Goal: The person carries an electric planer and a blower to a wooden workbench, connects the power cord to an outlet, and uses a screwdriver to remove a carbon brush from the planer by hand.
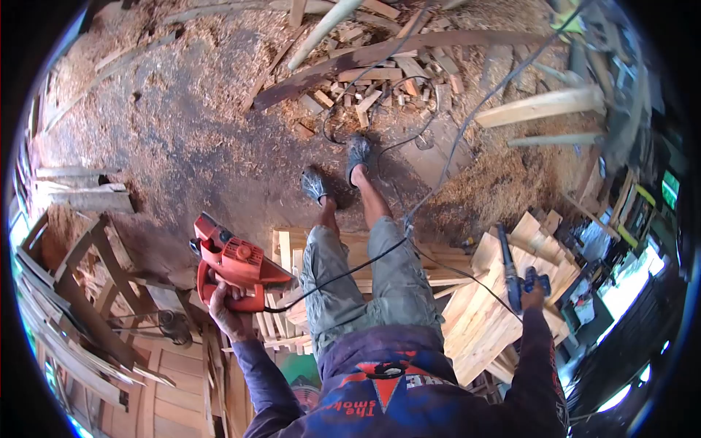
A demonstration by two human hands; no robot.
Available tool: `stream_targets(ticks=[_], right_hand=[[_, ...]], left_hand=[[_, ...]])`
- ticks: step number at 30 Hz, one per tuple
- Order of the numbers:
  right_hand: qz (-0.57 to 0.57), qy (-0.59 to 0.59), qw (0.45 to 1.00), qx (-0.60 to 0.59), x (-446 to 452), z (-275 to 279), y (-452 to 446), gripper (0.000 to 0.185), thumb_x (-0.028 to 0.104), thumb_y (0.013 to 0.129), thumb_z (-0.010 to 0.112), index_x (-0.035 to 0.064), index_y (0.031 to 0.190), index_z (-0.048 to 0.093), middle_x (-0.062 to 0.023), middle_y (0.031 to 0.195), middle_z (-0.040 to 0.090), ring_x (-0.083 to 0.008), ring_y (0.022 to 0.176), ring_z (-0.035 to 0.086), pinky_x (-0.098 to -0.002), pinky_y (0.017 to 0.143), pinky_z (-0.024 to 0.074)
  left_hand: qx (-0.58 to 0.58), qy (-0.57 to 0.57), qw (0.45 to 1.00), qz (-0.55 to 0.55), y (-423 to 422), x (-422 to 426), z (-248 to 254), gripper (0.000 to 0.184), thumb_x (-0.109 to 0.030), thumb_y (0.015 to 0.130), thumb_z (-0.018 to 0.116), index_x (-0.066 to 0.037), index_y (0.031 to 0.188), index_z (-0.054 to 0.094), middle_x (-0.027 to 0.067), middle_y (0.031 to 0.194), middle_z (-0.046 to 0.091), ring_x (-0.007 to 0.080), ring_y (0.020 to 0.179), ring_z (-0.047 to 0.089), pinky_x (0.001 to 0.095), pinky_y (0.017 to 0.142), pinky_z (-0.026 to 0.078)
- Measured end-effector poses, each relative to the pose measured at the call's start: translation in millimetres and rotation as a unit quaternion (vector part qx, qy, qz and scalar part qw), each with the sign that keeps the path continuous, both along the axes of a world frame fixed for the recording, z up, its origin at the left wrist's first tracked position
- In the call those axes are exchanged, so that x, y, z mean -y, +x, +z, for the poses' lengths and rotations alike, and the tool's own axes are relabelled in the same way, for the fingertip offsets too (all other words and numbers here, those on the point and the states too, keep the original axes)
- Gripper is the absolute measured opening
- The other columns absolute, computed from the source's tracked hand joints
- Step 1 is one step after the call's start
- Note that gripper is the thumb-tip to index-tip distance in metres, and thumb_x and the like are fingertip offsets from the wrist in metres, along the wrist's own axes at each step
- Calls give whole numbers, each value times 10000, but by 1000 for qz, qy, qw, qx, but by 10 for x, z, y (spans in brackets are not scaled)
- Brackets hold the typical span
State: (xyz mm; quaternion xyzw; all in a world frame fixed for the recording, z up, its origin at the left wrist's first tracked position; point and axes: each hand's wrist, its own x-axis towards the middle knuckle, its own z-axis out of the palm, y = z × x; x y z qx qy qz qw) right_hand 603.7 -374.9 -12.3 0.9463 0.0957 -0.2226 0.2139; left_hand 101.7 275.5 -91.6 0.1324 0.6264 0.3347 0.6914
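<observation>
My left hand (pixel 226 303) is wrapped round the rear handle of an orange electric planer (pixel 237 259), held up at the left of the view. A black cord (pixel 339 276) runs from the planer across my legs. At the right, my right hand (pixel 537 296) is closed on a blue power tool (pixel 514 288) with a long dark nose, over a stack of pale boards (pixel 478 321). The exact kind of this tool does not show clearly.
Wood offcuts (pixel 372 84) lie beyond my feet, near a long curved plank (pixel 409 50). Shavings (pixel 197 109) cover the floor. Wooden frames (pixel 109 270) stand at the left. A cable (pixel 467 124) hangs across the view, and pale planks (pixel 540 106) jut in at the upper right.
</observation>
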Motion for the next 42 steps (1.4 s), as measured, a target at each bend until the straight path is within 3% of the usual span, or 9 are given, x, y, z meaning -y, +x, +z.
stream_targets(ticks=[4, 9, 11, 13, 15, 17, 19, 27, 42], right_hand=[[-200, -118, 971, 63, 248, 1163, -82, 481, 225, 847, 781, -30, 1224, 626, -183, 1168, 677, -240, 1098, 636, -364, 974, 488], [-145, -93, 927, 334, 1259, 2338, -134, 718, 631, 855, 616, -63, 1011, 716, -249, 900, 727, -391, 882, 715, -466, 780, 555], [-372, 95, 858, 342, 1383, 3123, -175, 525, 503, 817, 671, -11, 776, 768, -178, 768, 735, -238, 707, 723, -405, 696, 573], [-410, 126, 805, 410, 2296, 3437, -12, 435, 447, 829, 670, 20, 791, 745, -104, 721, 704, -191, 643, 682, -372, 606, 549], [-501, 468, 670, 286, 2646, 3700, 98, 292, 374, 854, 662, 83, 834, 684, -34, 693, 625, -164, 592, 602, -345, 558, 496], [-458, 560, 601, 339, 2052, 3955, -6, 213, 314, 864, 620, 112, 809, 653, 25, 674, 535, -122, 635, 528, -299, 627, 435], [-319, 611, 678, 255, 1699, 4350, -128, 241, 324, 944, 588, 143, 785, 592, 28, 689, 550, -116, 646, 540, -292, 620, 441], [-251, 589, 711, 290, 559, 6105, -365, 153, 210, 911, 698, 66, 957, 677, -36, 828, 651, -129, 701, 611, -266, 623, 493], [175, 609, 754, 171, -4203, 5804, -824, 182, 189, 887, 713, 24, 959, 685, -71, 837, 668, -154, 705, 628, -284, 630, 508]], left_hand=[[-1, 34, 999, -36, -87, -360, 215, 466, -75, 900, 613, -22, 1351, 509, -8, 731, 492, 110, 653, 475, 276, 650, 427], [25, 136, 984, -109, -185, -664, 529, 404, -64, 877, 635, -23, 1272, 559, -3, 762, 549, 110, 653, 503, 270, 655, 452], [9, 159, 981, -110, -180, -703, 723, 361, -63, 873, 635, -26, 1228, 577, 0, 763, 561, 111, 648, 511, 273, 650, 459], [-18, 170, 980, -103, -246, -729, 710, 319, -62, 870, 635, -30, 1184, 595, 3, 764, 572, 113, 643, 519, 276, 644, 466], [71, 168, 979, -89, -307, -762, 644, 235, -65, 862, 638, -41, 1095, 616, 6, 771, 598, 119, 651, 549, 279, 638, 482], [16, 174, 984, -32, -28, -680, 884, 117, -31, 839, 640, -60, 951, 624, -2, 729, 578, 118, 598, 526, 271, 588, 463], [50, 182, 980, -62, -98, -758, 814, 91, -33, 839, 633, -62, 925, 628, 3, 715, 579, 126, 601, 536, 278, 588, 472], [49, 253, 964, -69, -50, -620, 1076, 133, -39, 797, 621, -82, 922, 604, 0, 710, 567, 129, 598, 538, 273, 569, 469], [27, 227, 972, 62, -1085, -804, 1427, 418, -5, 810, 668, 1, 1216, 571, 37, 685, 574, 149, 508, 556, 275, 499, 478]])
